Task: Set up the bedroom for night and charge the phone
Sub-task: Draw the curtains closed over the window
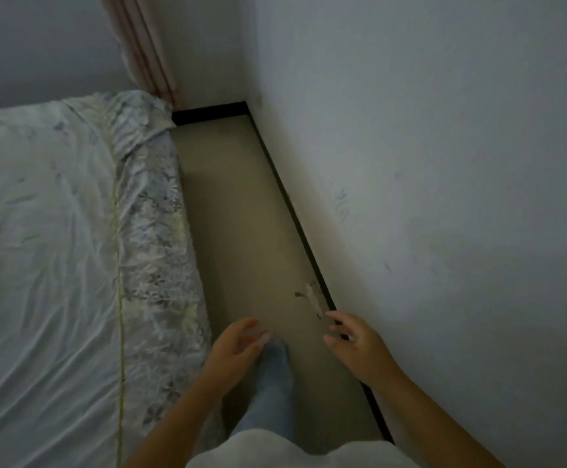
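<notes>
Two bare hands hover over the narrow floor strip: left hand at six o'clock, right hand at five, both with loosely spread fingers, holding nothing. Bed fills nine o'clock; curtain hangs at eleven.

A white bedsheet bordered with a grey floral print (yellow piping), pink curtain, beige floor and black skirting are shown.
</notes>
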The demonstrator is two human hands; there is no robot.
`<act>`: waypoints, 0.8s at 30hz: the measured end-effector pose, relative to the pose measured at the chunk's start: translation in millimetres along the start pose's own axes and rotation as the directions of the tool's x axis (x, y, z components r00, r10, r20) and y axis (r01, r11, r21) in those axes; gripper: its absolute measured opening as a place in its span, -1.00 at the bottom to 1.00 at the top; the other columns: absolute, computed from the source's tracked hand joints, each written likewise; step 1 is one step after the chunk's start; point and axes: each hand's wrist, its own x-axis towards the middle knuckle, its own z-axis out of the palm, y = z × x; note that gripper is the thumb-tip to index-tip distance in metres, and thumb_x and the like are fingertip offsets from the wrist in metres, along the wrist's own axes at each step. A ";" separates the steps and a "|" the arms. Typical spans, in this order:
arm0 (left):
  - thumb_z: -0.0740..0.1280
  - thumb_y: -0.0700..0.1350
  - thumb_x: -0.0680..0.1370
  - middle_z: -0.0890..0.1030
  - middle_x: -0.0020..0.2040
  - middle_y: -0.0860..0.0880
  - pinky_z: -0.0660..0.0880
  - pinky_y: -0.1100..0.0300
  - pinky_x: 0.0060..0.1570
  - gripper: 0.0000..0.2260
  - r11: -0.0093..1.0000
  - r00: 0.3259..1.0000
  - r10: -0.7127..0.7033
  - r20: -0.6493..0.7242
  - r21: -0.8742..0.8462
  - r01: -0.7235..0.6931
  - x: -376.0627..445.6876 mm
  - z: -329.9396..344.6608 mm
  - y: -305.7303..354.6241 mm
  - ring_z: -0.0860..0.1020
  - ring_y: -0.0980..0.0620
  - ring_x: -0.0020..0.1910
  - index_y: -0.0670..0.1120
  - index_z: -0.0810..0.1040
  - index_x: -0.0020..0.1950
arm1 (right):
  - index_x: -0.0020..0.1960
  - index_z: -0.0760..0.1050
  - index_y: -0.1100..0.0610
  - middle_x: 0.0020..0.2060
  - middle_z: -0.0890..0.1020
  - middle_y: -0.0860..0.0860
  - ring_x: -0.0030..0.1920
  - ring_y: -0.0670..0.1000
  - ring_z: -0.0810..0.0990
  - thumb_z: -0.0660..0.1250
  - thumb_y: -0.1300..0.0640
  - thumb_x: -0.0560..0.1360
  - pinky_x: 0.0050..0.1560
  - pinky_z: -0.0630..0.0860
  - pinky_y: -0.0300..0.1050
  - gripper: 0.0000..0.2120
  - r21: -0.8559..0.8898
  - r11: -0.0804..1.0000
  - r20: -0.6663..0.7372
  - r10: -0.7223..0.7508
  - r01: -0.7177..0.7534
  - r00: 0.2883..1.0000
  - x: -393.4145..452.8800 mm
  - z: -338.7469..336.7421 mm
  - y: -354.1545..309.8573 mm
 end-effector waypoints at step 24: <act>0.26 -0.29 0.48 0.45 0.19 -0.11 0.40 0.13 0.10 -0.67 0.983 0.962 -0.166 -0.215 -0.110 0.145 534.3 -240.5 151.4 0.46 -0.03 0.10 -0.18 0.37 0.25 | 0.24 0.37 0.18 0.17 0.50 0.16 0.03 -0.05 0.43 0.29 0.26 0.46 0.01 0.34 -0.25 -0.65 0.010 1.000 0.202 -0.022 0.021 0.979 605.6 -10.1 -246.4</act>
